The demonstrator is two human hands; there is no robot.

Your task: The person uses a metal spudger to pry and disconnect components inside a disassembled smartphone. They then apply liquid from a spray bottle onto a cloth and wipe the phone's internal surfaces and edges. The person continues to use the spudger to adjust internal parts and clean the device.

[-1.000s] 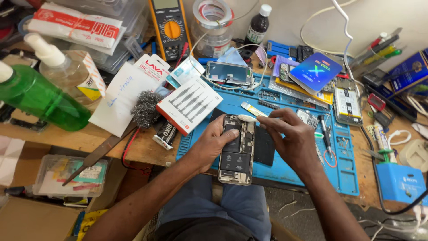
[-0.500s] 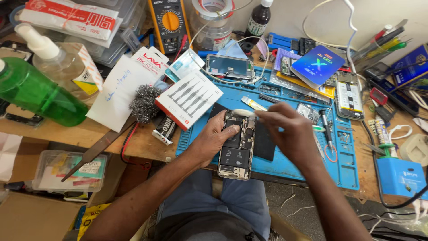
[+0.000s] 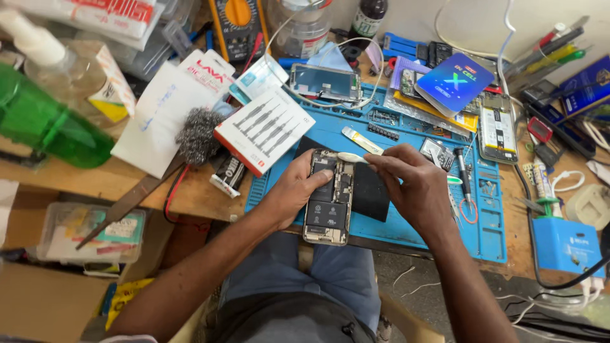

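An opened phone (image 3: 330,206) with its back off lies on the blue work mat (image 3: 406,222), its battery and boards showing. My left hand (image 3: 293,190) grips the phone's left side, thumb pressed on its inside. My right hand (image 3: 413,187) pinches a thin white pry tool (image 3: 351,157) whose tip rests over the phone's top edge. A black flat piece (image 3: 372,194) lies under my right hand, beside the phone.
A white screwdriver box (image 3: 273,130), a steel-wool brush (image 3: 196,134), a second phone frame (image 3: 325,82), a blue card (image 3: 454,82), a multimeter (image 3: 238,25), a green bottle (image 3: 47,124) and a blue device (image 3: 565,244) crowd the bench. Loose screws, tweezers and cables lie at right.
My right hand has moved the pry tool slightly left onto the phone's top edge. The left hand keeps its grip. The camera has shifted a little closer.
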